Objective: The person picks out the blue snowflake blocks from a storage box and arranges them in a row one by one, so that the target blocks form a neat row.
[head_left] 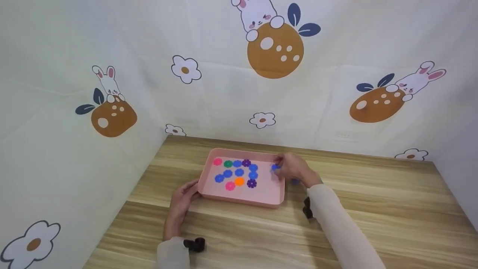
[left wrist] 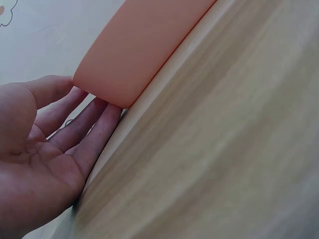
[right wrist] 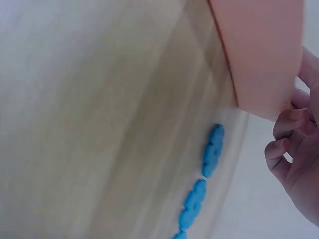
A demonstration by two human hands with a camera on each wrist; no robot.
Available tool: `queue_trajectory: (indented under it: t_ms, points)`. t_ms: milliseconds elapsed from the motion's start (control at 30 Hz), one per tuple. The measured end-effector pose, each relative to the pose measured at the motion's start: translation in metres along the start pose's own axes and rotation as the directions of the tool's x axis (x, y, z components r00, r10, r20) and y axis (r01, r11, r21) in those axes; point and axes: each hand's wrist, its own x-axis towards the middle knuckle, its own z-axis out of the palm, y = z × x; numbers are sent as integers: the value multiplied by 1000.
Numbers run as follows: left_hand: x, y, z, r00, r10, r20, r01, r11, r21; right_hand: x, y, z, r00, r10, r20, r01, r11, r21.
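Observation:
A shallow pink tray [head_left: 261, 198] stands on the table with flower-shaped plastic discs laid in it, mostly blue [head_left: 239, 172], plus pink, green, purple and orange ones. My left hand [head_left: 183, 200] is at its left end; in the left wrist view, extended fingers [left wrist: 102, 129] touch the outer wall and the thumb meets the rim. Over the tray's right end, my right hand [head_left: 293, 166] pinches a blue flower disc [head_left: 275, 167] at the fingertips. That disc is hidden behind the tray wall in the right wrist view, where ring and little fingers curl outside.
Several blue flower discs [right wrist: 213, 151] lie in a row on the wood-grain table [head_left: 392, 209], outside the tray's right end and partly under the right hand in the head view. A pale printed cloth [head_left: 216, 101] hangs behind and at the sides.

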Motion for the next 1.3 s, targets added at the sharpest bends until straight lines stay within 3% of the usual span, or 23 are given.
queue_trajectory:
  t_ms: [200,467,700,967,1133,1300]
  points:
    - [1,-1,0,1000,-20,10,20,1000,-18,-9,-1,-17,999,-37,-33,38,999,18]
    - [1,1,1,999,-32,2,32,999,16,-28,12,-40,984,-143,-109,137,989,-57]
    - [2,1,0,998,-62,-4,62,998,25,-43,37,-50,987,-102,-125,98,994,-39]
    - [1,2,0,999,-40,8,40,999,-3,-59,61,-56,991,-65,-118,66,998,4]
    - [1,3,0,999,-43,4,43,999,9,-70,76,-62,993,-41,-110,38,999,-27]
    - [2,3,0,998,-65,-4,65,997,33,-79,93,-62,988,-67,-136,53,993,-107]
